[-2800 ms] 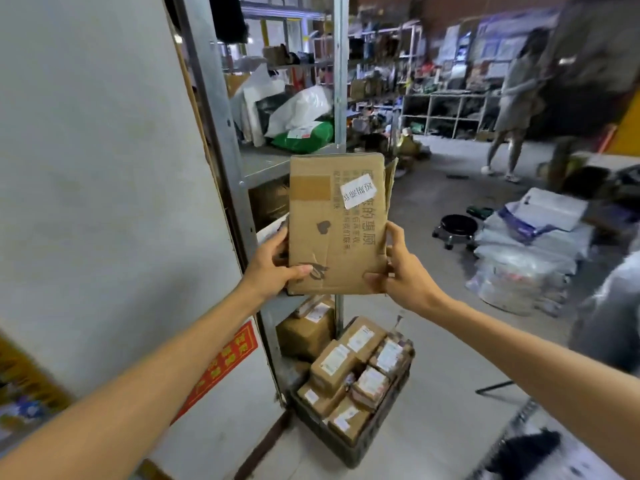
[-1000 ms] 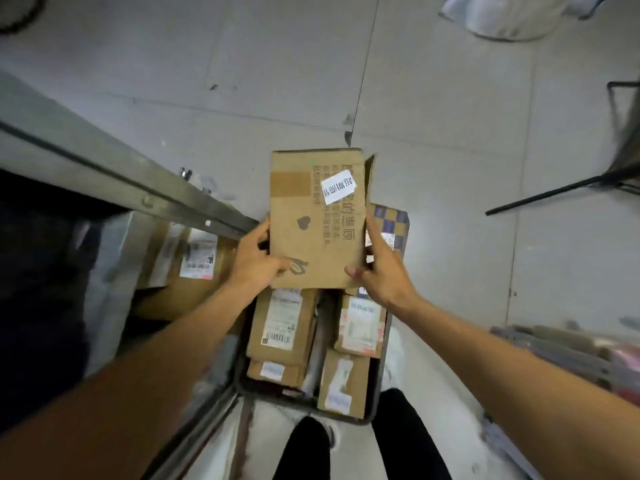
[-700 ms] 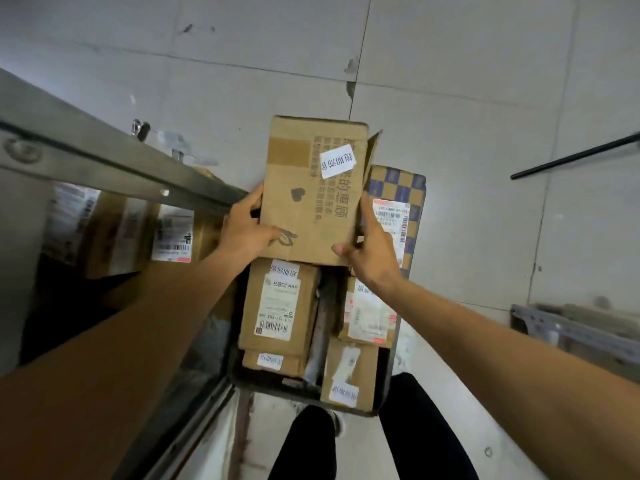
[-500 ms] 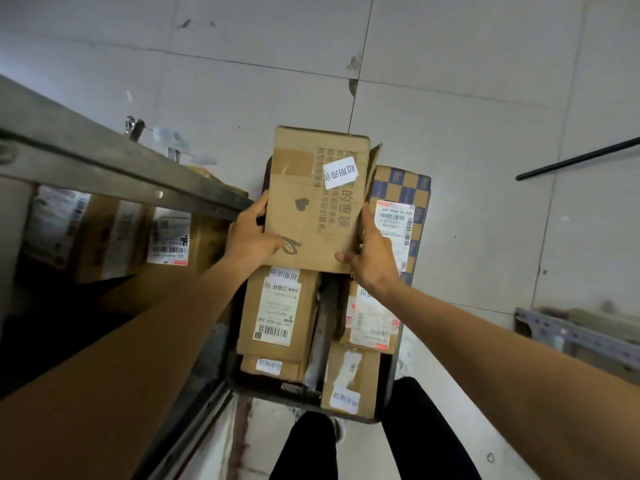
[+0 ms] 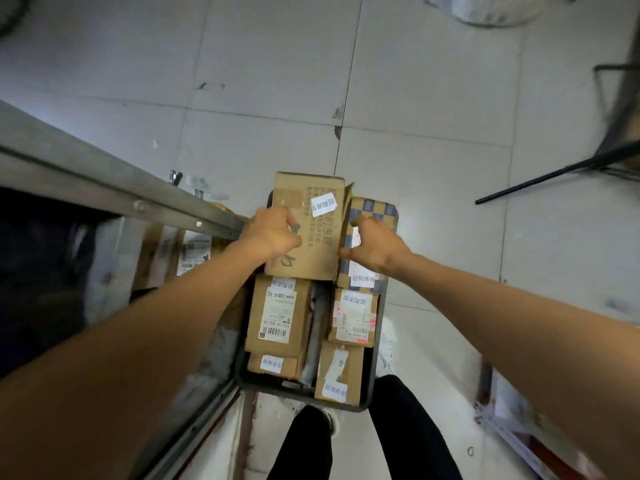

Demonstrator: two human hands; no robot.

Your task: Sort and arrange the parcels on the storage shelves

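A flat brown cardboard box with a small white sticker lies on top of the parcels at the far end of a dark plastic crate on the floor. My left hand rests on the box's left half, fingers bent down onto its top. My right hand hovers over a blue-checkered parcel beside the box, fingers loose, thumb touching the box's right edge. Several labelled brown parcels fill the rest of the crate.
A grey metal shelf rail runs diagonally on the left, with labelled parcels on the shelf below it. My legs stand at the crate's near end. A black metal frame lies at the right, a white bag at the top.
I looked down from the shelf and lowered the box onto the crate's far end. Both hands let go of its lower corners; the left slid onto its top, the right moved off to the side.
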